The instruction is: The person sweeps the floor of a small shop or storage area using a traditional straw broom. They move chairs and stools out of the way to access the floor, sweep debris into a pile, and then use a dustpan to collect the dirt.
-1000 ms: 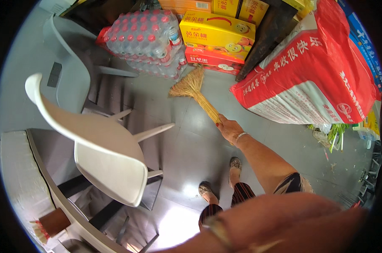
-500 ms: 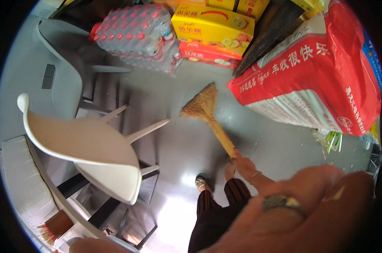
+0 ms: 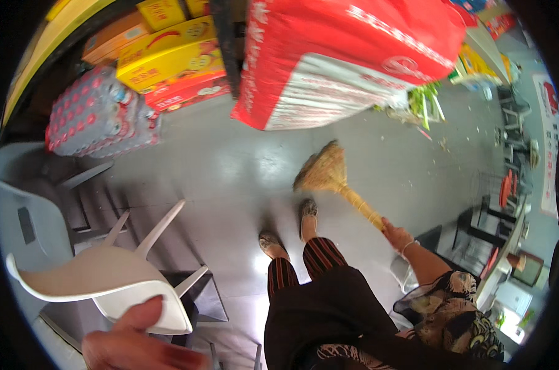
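Note:
My right hand (image 3: 398, 238), a bracelet at its wrist, is closed around the yellow handle of a straw broom (image 3: 324, 172). The broom slants down and forward, its fanned straw head close to the grey floor just beyond my shoes. My left hand (image 3: 141, 342) is close and blurred at the lower left, in front of a white chair (image 3: 82, 274). Its thumb and fingers are apart, and nothing shows in it. Beyond the broom stands a large red and white sack (image 3: 347, 61). Green vegetable stalks (image 3: 424, 106) lie on the floor beside the sack.
Shrink-wrapped bottles (image 3: 88, 114) and stacked yellow and red boxes (image 3: 168, 58) stand at the far left. A grey chair (image 3: 36, 216) is behind the white one. Small scraps lie on the floor (image 3: 403, 154) at right. Tables and stools (image 3: 507, 185) line the right side.
The view has swung right, so the sack and bottles appear farther left. The broom head is nearer my feet. A large ringed hand close to the camera has gone; my left hand shows more fully.

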`<state>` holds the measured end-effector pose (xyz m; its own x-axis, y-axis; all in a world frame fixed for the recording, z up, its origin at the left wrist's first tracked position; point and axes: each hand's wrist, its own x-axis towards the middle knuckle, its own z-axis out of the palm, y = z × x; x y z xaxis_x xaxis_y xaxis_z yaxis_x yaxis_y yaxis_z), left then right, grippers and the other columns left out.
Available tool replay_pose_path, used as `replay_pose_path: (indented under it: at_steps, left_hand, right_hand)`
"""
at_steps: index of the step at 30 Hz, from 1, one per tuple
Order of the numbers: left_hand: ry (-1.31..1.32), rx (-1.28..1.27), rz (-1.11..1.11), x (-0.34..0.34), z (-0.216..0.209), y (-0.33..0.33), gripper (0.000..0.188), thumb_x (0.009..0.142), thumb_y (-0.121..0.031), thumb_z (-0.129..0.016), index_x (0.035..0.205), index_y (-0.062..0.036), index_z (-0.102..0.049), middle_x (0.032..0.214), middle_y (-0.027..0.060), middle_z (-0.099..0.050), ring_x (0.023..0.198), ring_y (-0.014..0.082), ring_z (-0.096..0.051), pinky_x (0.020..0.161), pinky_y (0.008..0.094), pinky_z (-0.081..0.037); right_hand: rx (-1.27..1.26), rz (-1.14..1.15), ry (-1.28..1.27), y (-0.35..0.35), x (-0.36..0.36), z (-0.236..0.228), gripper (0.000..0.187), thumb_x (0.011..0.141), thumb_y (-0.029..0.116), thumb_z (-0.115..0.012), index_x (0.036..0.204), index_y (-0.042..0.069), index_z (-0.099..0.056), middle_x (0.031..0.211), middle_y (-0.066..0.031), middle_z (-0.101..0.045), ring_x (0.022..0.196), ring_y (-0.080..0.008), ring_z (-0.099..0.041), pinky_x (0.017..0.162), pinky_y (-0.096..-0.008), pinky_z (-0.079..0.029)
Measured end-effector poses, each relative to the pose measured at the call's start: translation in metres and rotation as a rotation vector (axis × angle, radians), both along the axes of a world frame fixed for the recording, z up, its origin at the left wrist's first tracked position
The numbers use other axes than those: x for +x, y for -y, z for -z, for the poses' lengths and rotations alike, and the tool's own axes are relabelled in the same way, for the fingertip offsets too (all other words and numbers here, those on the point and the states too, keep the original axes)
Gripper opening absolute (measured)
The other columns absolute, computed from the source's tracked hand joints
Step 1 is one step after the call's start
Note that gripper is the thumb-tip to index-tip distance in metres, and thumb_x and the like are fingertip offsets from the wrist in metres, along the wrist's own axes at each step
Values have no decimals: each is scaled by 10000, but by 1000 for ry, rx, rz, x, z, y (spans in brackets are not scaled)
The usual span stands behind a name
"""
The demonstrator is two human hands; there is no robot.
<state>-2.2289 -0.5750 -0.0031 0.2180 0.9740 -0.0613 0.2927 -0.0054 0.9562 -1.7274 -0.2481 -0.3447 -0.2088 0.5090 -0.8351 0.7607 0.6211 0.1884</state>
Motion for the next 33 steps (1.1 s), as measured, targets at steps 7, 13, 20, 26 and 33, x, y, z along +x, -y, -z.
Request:
replay_pose_path:
  at_steps: [7, 13, 20, 26, 33]
  left_hand:
    - [459, -292, -1223, 124, 77, -16, 549, 863, -381, -581, 1175, 71, -562, 1039, 241, -634, 1061, 368, -586, 1017, 476, -370]
    - [569, -892, -1318, 255, 183, -43, 214, 903, -72, -572, 1077, 30, -645, 1055, 122, -673, 1024, 189, -608, 968, 325, -427]
    - [443, -1201, -1288, 331, 223, -31, 230, 898, -112, -570, 1041, 55, -640, 973, 102, -678, 924, 178, -633, 881, 291, -465]
    - [378, -1211, -1301, 341, 254, -31, 222, 890, -97, -586, 1015, 79, -639, 948, 102, -670, 885, 179, -640, 842, 280, -489]
    - [207, -1247, -1019, 350, 268, -46, 329, 893, -219, -593, 1103, 29, -643, 1023, 104, -680, 958, 186, -625, 841, 288, -476]
  right_hand:
    - [-2, -164, -210, 49, 44, -22, 601, 939, 316, -520, 1476, 275, -253, 754, -206, -599, 643, -383, -625, 574, -488, -513]
    - [-427, -223, -491, 114, -32, 68, 494, 955, 314, -484, 1429, 273, -350, 748, -153, -580, 664, -321, -620, 596, -436, -502]
    - [-208, 70, -367, -45, 106, 82, 491, 945, 366, -501, 1414, 347, -357, 819, -169, -654, 745, -341, -660, 659, -432, -525]
    - [128, 192, -23, -167, 256, 9, 564, 963, 402, -465, 1470, 305, -238, 804, -186, -671, 738, -375, -666, 642, -488, -524]
    - [48, 79, -413, -175, 155, 14, 493, 934, 383, -527, 1399, 290, -392, 680, -134, -611, 620, -319, -624, 551, -437, -513]
